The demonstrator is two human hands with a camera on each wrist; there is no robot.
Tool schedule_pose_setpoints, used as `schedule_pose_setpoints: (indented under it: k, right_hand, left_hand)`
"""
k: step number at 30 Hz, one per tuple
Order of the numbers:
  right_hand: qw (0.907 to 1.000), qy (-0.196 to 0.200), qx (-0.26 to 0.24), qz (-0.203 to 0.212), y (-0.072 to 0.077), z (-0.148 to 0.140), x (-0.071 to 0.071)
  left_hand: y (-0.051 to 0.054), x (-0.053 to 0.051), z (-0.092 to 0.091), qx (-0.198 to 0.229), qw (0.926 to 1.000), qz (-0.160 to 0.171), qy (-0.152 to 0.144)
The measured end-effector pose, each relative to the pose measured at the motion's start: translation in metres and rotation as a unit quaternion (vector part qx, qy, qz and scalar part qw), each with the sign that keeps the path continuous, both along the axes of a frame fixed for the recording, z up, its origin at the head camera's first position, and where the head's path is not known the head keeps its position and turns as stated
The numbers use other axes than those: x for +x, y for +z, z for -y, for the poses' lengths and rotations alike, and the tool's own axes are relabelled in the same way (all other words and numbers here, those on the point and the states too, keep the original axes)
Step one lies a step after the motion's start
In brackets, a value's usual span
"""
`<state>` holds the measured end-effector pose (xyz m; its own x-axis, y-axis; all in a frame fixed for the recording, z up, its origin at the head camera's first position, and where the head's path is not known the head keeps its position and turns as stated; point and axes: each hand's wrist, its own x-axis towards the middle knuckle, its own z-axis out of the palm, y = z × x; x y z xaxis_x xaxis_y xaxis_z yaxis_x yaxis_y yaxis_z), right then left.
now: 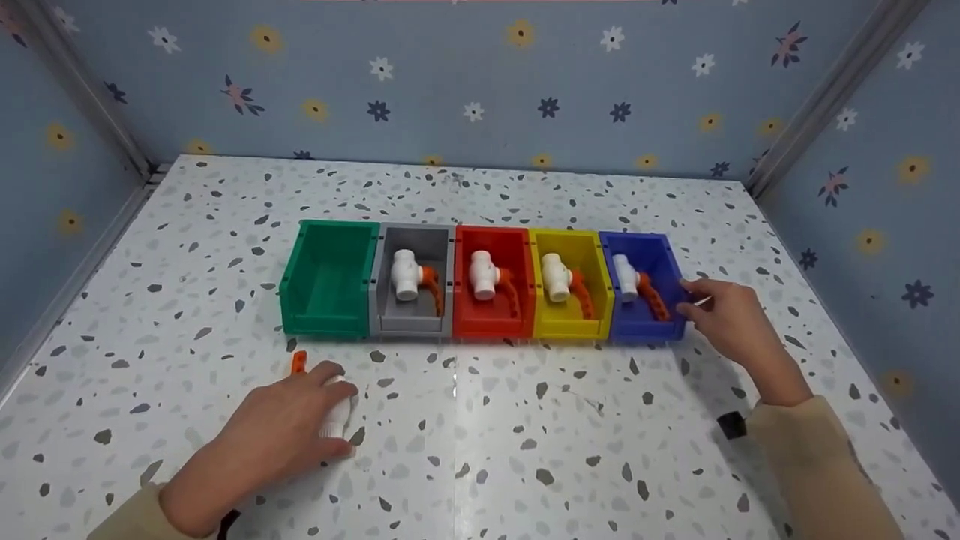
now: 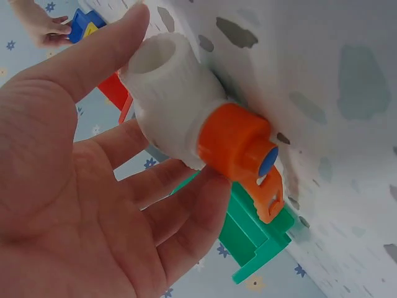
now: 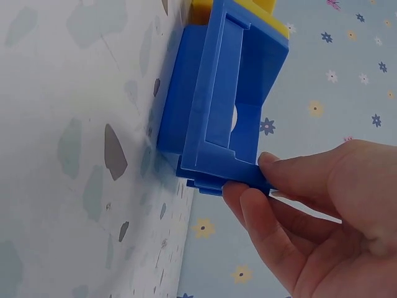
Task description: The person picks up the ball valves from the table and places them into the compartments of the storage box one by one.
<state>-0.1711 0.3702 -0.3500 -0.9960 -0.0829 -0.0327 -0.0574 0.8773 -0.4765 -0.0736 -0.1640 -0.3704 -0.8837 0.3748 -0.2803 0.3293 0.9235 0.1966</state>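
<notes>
My left hand (image 1: 281, 416) lies around a white ball valve (image 2: 177, 93) on the table, thumb on one side and curled fingers on the other. The valve's orange handle (image 1: 298, 361) sticks out past the fingers. At the right end of a row of bins, my right hand (image 1: 727, 319) pinches the side wall of the blue bin (image 3: 205, 124) between thumb and fingers. One ball valve with an orange handle lies in each of the blue, yellow (image 1: 570, 328), red (image 1: 491, 328) and grey (image 1: 412, 324) bins. Inside the green bin (image 1: 326, 324) no valve shows.
The bins stand side by side, touching, on a white speckled table (image 1: 487, 465). Flower-patterned panels (image 1: 465, 75) close off the back and both sides. Dark straps show near both sleeves (image 1: 810, 450).
</notes>
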Motion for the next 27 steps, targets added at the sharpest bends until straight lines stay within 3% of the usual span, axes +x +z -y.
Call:
schedule_pose_setpoints:
  k: [7, 12, 20, 27]
  right_hand:
    - [1.0, 0.0, -0.007, -0.002, 0.0, 0.001, 0.0]
    - [0.9999, -0.007, -0.005, 0.012, 0.002, 0.001, -0.001]
    - [0.9999, -0.001, -0.009, 0.007, 0.002, 0.001, -0.001]
    - [0.9999, -0.002, -0.012, 0.008, 0.001, 0.0, -0.001]
  left_hand:
    - [0.004, 0.001, 0.001, 0.005, 0.9995, 0.022, 0.023]
    - [0.007, 0.002, 0.004, 0.019, 0.9995, -0.001, 0.023]
    - [0.005, 0.003, 0.013, 0.078, 0.996, -0.034, 0.027]
    - [-0.001, -0.001, 0.021, 0.123, 0.9915, -0.014, 0.04]
